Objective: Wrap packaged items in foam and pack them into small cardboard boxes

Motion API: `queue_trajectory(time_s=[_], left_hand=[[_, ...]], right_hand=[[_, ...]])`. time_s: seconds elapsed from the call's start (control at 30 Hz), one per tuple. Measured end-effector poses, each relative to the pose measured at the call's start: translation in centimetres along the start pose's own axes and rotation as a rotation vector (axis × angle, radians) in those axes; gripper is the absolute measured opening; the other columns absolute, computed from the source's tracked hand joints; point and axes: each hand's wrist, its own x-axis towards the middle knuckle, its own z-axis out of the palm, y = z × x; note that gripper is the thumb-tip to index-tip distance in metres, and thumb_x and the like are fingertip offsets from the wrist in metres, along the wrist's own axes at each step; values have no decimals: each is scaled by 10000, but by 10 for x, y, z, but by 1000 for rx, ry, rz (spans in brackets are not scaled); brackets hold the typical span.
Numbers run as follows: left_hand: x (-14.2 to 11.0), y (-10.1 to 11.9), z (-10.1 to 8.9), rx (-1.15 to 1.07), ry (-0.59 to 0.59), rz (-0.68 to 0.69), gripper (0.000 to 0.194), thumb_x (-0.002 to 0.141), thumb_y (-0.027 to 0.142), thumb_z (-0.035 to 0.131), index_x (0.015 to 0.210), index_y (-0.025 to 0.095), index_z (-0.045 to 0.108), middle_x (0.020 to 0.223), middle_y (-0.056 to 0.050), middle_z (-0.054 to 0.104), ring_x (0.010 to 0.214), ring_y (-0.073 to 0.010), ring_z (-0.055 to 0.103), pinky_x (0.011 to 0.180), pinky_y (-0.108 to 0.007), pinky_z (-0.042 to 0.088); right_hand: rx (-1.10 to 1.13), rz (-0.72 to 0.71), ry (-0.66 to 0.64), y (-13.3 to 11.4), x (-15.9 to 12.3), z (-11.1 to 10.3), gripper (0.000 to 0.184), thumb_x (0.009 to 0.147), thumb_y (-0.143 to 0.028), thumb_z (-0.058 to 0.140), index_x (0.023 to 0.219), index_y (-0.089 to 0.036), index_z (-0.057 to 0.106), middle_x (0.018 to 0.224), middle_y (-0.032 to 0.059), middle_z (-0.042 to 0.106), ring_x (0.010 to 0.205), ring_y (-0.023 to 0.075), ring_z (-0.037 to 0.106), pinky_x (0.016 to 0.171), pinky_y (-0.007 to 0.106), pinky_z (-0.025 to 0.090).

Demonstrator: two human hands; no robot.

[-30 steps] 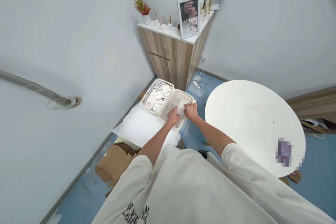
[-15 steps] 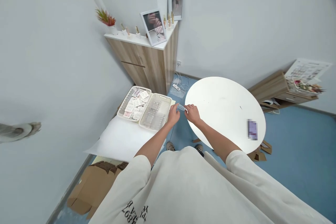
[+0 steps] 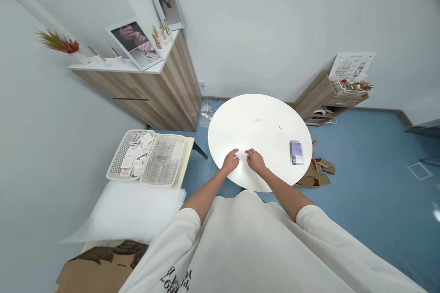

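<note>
A small clear plastic piece (image 3: 242, 153), perhaps a little case, is stretched between my two hands over the near edge of the round white table (image 3: 261, 119). My left hand (image 3: 230, 161) is closed on its left end. The fingers of my right hand (image 3: 255, 160) pinch the right end. To the left, one white basket (image 3: 115, 161) holds many small white cards or packets (image 3: 136, 153). A second white basket (image 3: 181, 165) beside it contains clear plastic pieces (image 3: 163, 160) like the held one.
A purple, blurred object (image 3: 296, 152) lies on the table's right side. White sheeting (image 3: 137, 208) covers the side table below the baskets, with a cardboard box (image 3: 96, 272) nearer me. A wooden cabinet (image 3: 178, 87) stands behind, cables (image 3: 207, 107) beside it on the floor.
My view has turned right. Both hands have moved from the gap beside the baskets to above the round table, still holding the clear plastic piece.
</note>
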Motion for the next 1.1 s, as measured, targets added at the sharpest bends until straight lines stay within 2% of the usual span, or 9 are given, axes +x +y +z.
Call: queue_trajectory(time_s=[0.1, 0.27, 0.37, 0.5, 0.67, 0.8, 0.93, 1.1], left_hand=[[6, 11, 33, 25, -48, -9, 633, 838, 114, 521, 1464, 200, 488, 1467, -100, 540, 1170, -241, 627, 1035, -379, 498], [19, 21, 80, 77, -62, -84, 626, 818, 130, 548, 1440, 193, 509, 1479, -86, 536, 1295, -256, 556, 1120, -387, 430], [23, 18, 100, 105, -82, -134, 618, 814, 149, 567, 1428, 198, 514, 1459, -82, 558, 1325, -267, 532, 1131, -394, 417], [24, 9, 118, 134, -130, -178, 617, 810, 167, 584, 1421, 204, 511, 1463, -88, 555, 1330, -288, 527, 1127, -425, 413], [25, -1, 125, 176, -175, -162, 603, 816, 156, 573, 1414, 192, 499, 1491, -111, 515, 1384, -290, 471, 1165, -439, 364], [38, 0, 120, 230, -129, -145, 556, 833, 146, 532, 1388, 173, 505, 1480, -138, 503, 1383, -299, 460, 1165, -464, 356], [59, 11, 114, 247, -119, -134, 584, 808, 144, 547, 1388, 185, 499, 1484, -138, 494, 1388, -319, 446, 1166, -478, 349], [76, 21, 114, 240, -175, -136, 707, 773, 143, 572, 1463, 183, 425, 1524, -137, 464, 1419, -333, 411, 1170, -482, 338]], right_hand=[[27, 13, -35, 37, -8, -1, 408, 969, -129, 418, 1330, -219, 587, 1235, 92, 611, 1005, 197, 624, 784, 271, 469], [76, 17, -69, 85, -14, 4, 470, 948, -103, 409, 1390, -197, 539, 1362, 120, 536, 1072, 208, 611, 872, 298, 486], [120, 16, -124, 105, -19, 11, 519, 925, -94, 422, 1431, -182, 496, 1452, 137, 461, 1142, 215, 584, 932, 320, 488], [146, 30, -220, 119, -26, 20, 537, 912, -94, 435, 1443, -162, 484, 1520, 152, 395, 1251, 233, 528, 1006, 348, 464], [91, 34, -282, 124, -31, 20, 509, 907, -117, 480, 1412, -158, 526, 1550, 159, 380, 1341, 288, 446, 1055, 408, 421], [112, 78, -247, 124, -37, 13, 467, 917, -149, 500, 1378, -183, 564, 1527, 146, 422, 1319, 300, 460, 1046, 428, 421], [293, 206, -298, 122, -44, 14, 397, 943, -196, 491, 1324, -195, 603, 1405, 115, 557, 1242, 249, 547, 1019, 373, 455], [526, 411, -324, 116, -40, 18, 392, 947, -237, 493, 1318, -210, 617, 1365, 78, 621, 1187, 205, 616, 999, 320, 483]])
